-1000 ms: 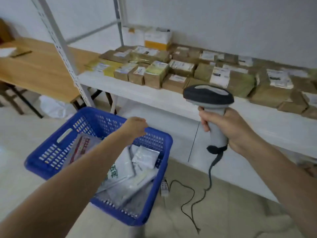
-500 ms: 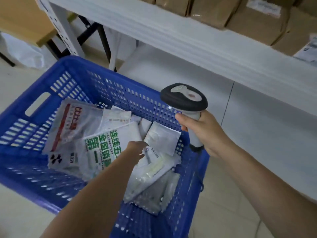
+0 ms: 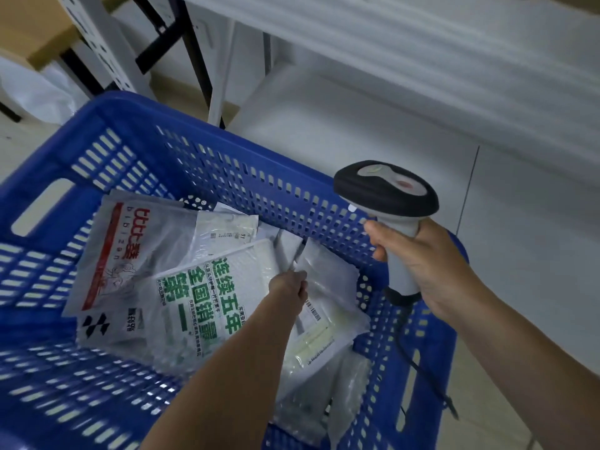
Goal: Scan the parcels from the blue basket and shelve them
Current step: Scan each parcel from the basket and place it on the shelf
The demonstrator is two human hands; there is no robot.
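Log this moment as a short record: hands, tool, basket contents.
Left hand: down among the parcels in the blue perforated plastic basket; grip hidden
Right hand: holds the grey-and-black handheld barcode scanner near the basket's right rim
Basket contents: white plastic mailer with green print, white plastic mailer with red print, more pale pouches

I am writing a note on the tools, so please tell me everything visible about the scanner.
The scanner looks plastic: a black-rimmed head with a pale grey top, on a pale grey handle. The right hand grips the handle, holding it roughly upright by the basket's right rim. A dark cable hangs from its base.
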